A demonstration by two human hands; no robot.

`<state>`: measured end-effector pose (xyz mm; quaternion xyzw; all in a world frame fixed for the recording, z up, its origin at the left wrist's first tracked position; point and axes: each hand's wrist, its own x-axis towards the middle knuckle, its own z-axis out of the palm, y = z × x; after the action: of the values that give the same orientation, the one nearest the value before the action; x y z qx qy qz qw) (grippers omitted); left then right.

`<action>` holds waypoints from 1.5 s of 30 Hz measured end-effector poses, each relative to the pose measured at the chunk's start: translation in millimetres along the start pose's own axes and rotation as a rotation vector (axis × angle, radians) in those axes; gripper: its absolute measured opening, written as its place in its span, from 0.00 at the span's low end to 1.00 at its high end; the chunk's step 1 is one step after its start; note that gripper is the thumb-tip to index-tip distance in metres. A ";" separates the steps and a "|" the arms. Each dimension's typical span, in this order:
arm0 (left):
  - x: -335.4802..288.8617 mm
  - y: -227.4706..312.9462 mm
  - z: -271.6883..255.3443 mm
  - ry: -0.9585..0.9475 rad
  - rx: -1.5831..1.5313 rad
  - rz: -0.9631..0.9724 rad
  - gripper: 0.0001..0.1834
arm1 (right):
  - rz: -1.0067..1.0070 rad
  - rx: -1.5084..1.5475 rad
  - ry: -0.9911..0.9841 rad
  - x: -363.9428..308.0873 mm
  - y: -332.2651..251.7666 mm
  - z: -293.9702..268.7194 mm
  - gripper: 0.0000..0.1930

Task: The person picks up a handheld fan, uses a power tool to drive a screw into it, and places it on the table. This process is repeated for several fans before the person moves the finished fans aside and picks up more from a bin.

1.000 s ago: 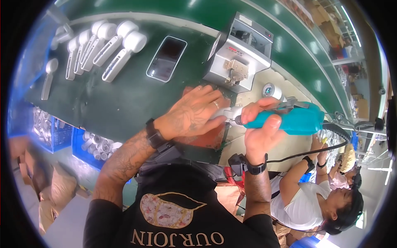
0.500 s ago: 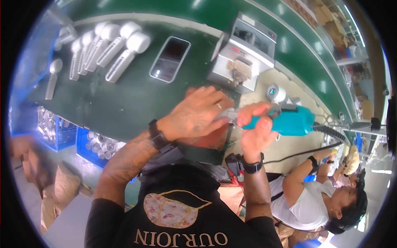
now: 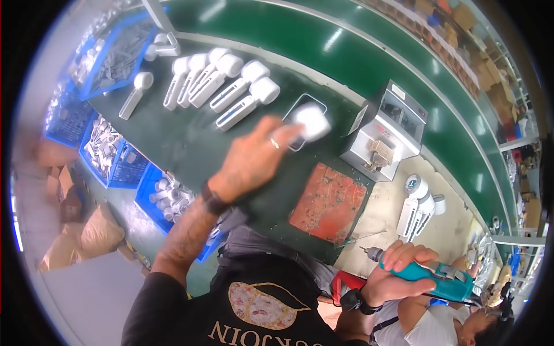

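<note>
My left hand point(image 3: 254, 155) is closed around a white device with a round head point(image 3: 314, 122), smeared by motion, its handle mostly hidden by the hand. It hangs over a phone point(image 3: 295, 109) lying on the dark green table. On the right, my right hand point(image 3: 398, 277) grips a teal electric screwdriver point(image 3: 433, 281), its bit pointing left. Between the hands lies a worn red mat point(image 3: 329, 203). Left of the phone, several similar white devices point(image 3: 236, 111) with round heads and slotted handles lie in a slanted row.
A grey machine point(image 3: 384, 135) stands behind the mat. More white devices point(image 3: 408, 213) lie on the pale board to the right. Blue crates point(image 3: 130, 167) of parts stand along the left. A person in a white top point(image 3: 430, 326) is at the lower right.
The screwdriver and the device were together over the mat and are now apart. My left hand has carried the device up over the phone; my right hand has moved down and right. The view has shifted.
</note>
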<state>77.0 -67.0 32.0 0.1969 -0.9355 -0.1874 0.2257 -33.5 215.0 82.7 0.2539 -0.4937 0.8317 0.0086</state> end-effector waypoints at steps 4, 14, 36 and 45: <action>20.1 -47.9 18.7 0.064 0.104 -0.043 0.24 | 0.049 -0.013 -0.015 -2.3 5.0 -11.3 0.32; 64.4 70.3 42.4 0.342 -0.234 0.184 0.19 | 0.160 -0.050 0.032 -33.0 -11.7 -54.2 0.35; 62.3 223.7 160.0 -0.075 -0.361 0.353 0.15 | 0.296 -0.169 0.075 -24.4 -4.7 -82.4 0.36; 29.1 151.7 78.0 -0.239 -0.346 0.506 0.15 | 0.150 -0.325 0.074 -9.0 0.2 -75.8 0.38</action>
<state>-28.7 69.5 44.3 -0.1063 -0.9290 -0.3032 0.1836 -57.0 279.5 49.6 0.1807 -0.6384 0.7482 0.0058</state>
